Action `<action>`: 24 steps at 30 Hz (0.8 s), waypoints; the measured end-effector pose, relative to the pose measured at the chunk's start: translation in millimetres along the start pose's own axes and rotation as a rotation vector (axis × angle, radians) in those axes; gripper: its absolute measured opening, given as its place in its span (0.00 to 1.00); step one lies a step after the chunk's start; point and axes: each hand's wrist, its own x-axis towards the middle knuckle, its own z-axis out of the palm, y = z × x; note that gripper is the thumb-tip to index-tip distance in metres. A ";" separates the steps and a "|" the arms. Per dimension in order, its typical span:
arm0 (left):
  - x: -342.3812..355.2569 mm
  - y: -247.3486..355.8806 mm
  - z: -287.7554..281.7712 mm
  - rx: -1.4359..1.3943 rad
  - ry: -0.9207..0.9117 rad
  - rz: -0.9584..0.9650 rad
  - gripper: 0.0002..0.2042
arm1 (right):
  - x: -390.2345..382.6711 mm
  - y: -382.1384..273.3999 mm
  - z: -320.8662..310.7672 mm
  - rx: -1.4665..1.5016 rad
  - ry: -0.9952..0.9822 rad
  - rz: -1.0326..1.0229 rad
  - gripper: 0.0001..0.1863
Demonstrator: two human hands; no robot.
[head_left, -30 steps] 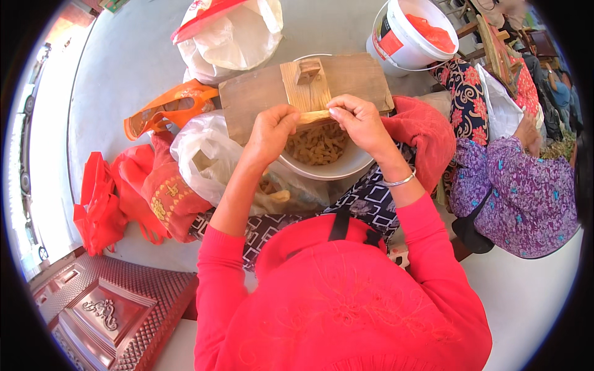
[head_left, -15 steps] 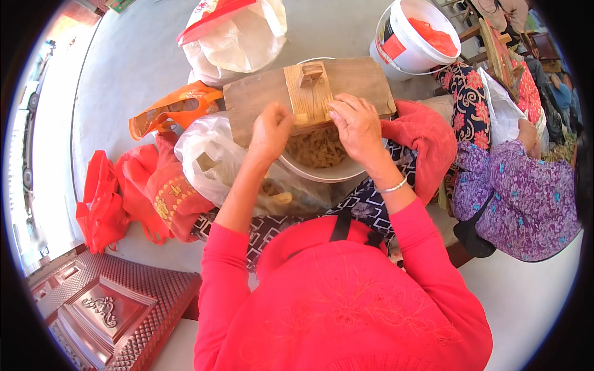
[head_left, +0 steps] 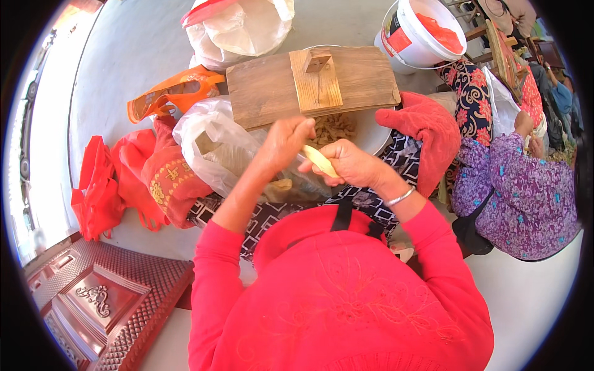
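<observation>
My right hand (head_left: 354,164) is closed around the lower end of a pale yellow, finger-long piece (head_left: 319,161), whose exact kind I cannot tell. Close to the piece's upper end, my left hand (head_left: 284,143) is curled shut; whatever its fingers hold is hidden. Just beyond both hands a wooden board (head_left: 260,93) lies across a white tub (head_left: 371,131). A lighter wood plate (head_left: 315,89) with a small upright block is fixed on the board. Brownish cut pieces (head_left: 335,128) show in the tub below the board's near edge.
A clear plastic bag (head_left: 213,133) sits left of the tub, beside an orange bag (head_left: 170,93) and red bags (head_left: 99,185). Beyond stand a white sack (head_left: 247,31) and a white bucket (head_left: 408,37). A person in a purple patterned top (head_left: 520,191) sits at right.
Both hands have drawn back from the board's near edge toward me. The pale yellow piece now shows between them. The view has shifted slightly.
</observation>
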 end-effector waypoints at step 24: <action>-45.1 -9.6 59.5 0.599 0.619 0.701 0.11 | 11.4 60.6 -8.6 0.220 0.312 -0.268 0.14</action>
